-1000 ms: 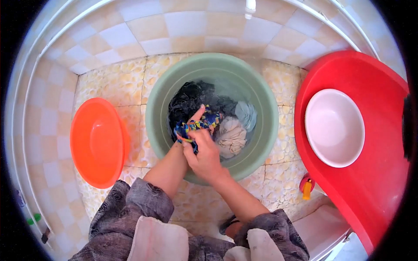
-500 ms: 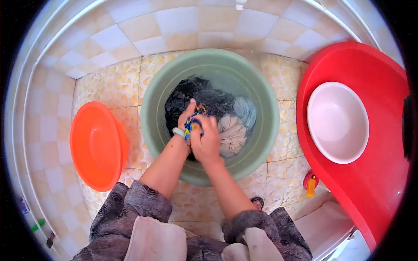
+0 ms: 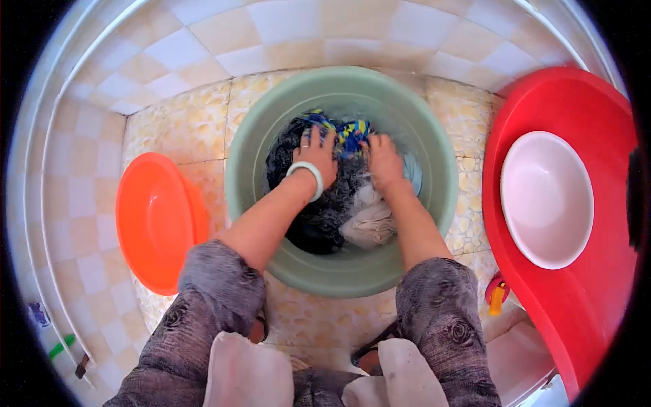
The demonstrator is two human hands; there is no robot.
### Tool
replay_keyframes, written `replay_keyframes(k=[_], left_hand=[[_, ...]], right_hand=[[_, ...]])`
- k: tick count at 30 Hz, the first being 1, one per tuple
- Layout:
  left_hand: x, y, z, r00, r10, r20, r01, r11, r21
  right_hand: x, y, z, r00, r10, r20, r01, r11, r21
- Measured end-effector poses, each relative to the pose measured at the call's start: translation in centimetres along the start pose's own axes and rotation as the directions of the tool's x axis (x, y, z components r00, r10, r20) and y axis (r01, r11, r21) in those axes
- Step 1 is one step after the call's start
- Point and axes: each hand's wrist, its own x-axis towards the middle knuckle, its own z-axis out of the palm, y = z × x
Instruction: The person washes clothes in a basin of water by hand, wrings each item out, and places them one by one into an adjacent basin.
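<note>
A green basin (image 3: 422,256) on the tiled floor holds water and wet clothes. My left hand (image 3: 317,154), a pale bangle at its wrist, lies over dark cloth (image 3: 315,227) with its fingers spread. Between and beyond both hands is a blue and yellow patterned cloth (image 3: 352,136). My right hand (image 3: 384,161) touches the right end of that cloth; its fingers are slightly apart and bent downward. Below my right hand sits a beige cloth (image 3: 370,225), and a light blue cloth (image 3: 413,173) shows to its right.
An orange basin (image 3: 154,224) stands on the floor at the left. At the right, a white basin (image 3: 546,200) rests on a large red tub surface (image 3: 597,292). A small red and orange object (image 3: 497,298) lies beside the tub. White pipes run along the walls.
The patterned cloth, earlier bunched between my two hands, is now lower in the water and spread toward the far side. My hands have moved apart and forward, and the left has turned palm down.
</note>
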Motion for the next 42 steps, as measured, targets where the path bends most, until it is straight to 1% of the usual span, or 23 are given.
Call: replay_keyframes(k=[1,3,6,8,9,10,11,12,14,16,17,18,19,21,25,27,28,30,34,35,38,39,42], left_hand=[[0.1,-0.4,0.4,0.995,0.041,0.089,-0.056,0.982,0.178],[0.8,-0.7,1.0,0.986,-0.003,0.169,-0.021,0.991,0.136],[1.1,-0.9,1.1,0.994,-0.02,0.106,0.034,0.99,-0.135],[0.4,-1.4,1.8,0.995,-0.055,-0.086,0.016,0.914,-0.404],[-0.7,-1.0,1.4,0.977,-0.133,-0.164,-0.028,0.686,-0.727],[-0.1,-0.9,2.9,0.979,-0.194,-0.065,-0.005,0.297,-0.955],[-1.9,-0.1,0.9,0.99,-0.028,0.141,0.136,-0.135,-0.981],[-3.7,0.3,-1.4,0.946,0.203,0.251,0.322,-0.51,-0.798],[-5.1,-0.6,-2.7,0.871,0.389,0.302,0.479,-0.53,-0.7],[-4.3,-0.5,-1.9,0.903,0.231,0.362,0.421,-0.642,-0.64],[-2.3,-2.9,1.0,0.775,0.537,0.332,0.627,-0.592,-0.506],[-0.9,-3.9,3.6,0.773,0.566,0.286,0.614,-0.554,-0.562],[-3.4,-2.8,3.3,0.9,0.415,0.131,0.403,-0.679,-0.614],[-7.0,-0.3,0.5,0.939,0.258,0.228,0.344,-0.717,-0.606],[-5.6,1.4,1.4,0.967,0.191,0.168,0.244,-0.512,-0.824],[-4.9,2.3,-0.5,0.989,0.143,0.025,0.087,-0.449,-0.889],[-3.9,2.0,-0.7,0.986,0.154,-0.068,-0.002,-0.392,-0.92],[-2.7,1.6,-2.4,0.998,-0.065,0.021,0.003,-0.268,-0.963],[3.1,-2.3,3.0,0.983,-0.171,0.064,0.138,0.468,-0.873],[4.0,-3.3,3.8,0.99,-0.097,0.1,0.137,0.564,-0.814],[5.3,-4.5,4.2,0.984,-0.068,0.162,0.151,0.799,-0.582],[6.0,-4.9,4.5,0.952,-0.097,0.29,0.261,0.75,-0.608],[1.5,-2.9,0.4,0.939,-0.092,0.331,0.34,0.392,-0.855]], right_hand=[[-0.4,0.0,-0.3,0.987,-0.047,0.152,0.065,0.992,-0.112],[-0.4,0.2,-0.6,0.951,-0.05,0.305,0.134,0.955,-0.263],[-0.4,0.0,-0.1,0.982,0.183,0.045,-0.179,0.981,-0.079],[-0.5,-2.2,-1.7,0.989,0.092,-0.115,-0.066,0.975,0.214],[-1.0,-3.8,-2.9,0.978,0.065,-0.196,0.007,0.938,0.347],[-2.2,-6.8,-5.1,0.96,-0.016,-0.28,0.148,0.879,0.454],[-3.6,-9.0,-5.9,0.967,-0.039,-0.251,0.171,0.83,0.531],[-5.1,-11.1,-6.8,0.97,-0.09,-0.227,0.21,0.777,0.593],[-8.3,-14.7,-8.1,0.947,-0.205,-0.248,0.318,0.722,0.615],[-10.6,-17.1,-8.1,0.933,-0.25,-0.26,0.36,0.687,0.631],[-10.7,-17.3,-7.6,0.927,-0.247,-0.284,0.372,0.719,0.588],[-10.8,-17.3,-7.0,0.92,-0.245,-0.306,0.381,0.747,0.545],[-10.2,-16.7,-6.5,0.92,-0.235,-0.314,0.365,0.803,0.471],[-6.9,-13.4,-4.5,0.892,-0.187,-0.411,0.35,0.862,0.367],[-1.3,-6.8,-4.5,0.979,0.12,-0.163,-0.077,0.966,0.248],[0.2,-4.5,-4.1,0.983,0.171,-0.062,-0.157,0.971,0.178],[0.9,-3.0,-3.3,0.967,0.229,-0.108,-0.202,0.954,0.22],[1.9,-0.2,-1.3,0.913,0.355,-0.202,-0.281,0.905,0.32],[-0.2,-0.2,0.4,0.994,-0.099,-0.043,0.096,0.993,-0.068],[-0.5,0.2,0.6,0.984,-0.085,0.156,0.111,0.981,-0.16],[0.0,1.5,1.9,0.989,0.071,0.133,-0.039,0.972,-0.231],[0.4,1.5,1.6,0.98,0.186,0.067,-0.176,0.976,-0.13],[0.1,-0.6,-3.1,0.972,0.194,-0.134,-0.157,0.957,0.246]])
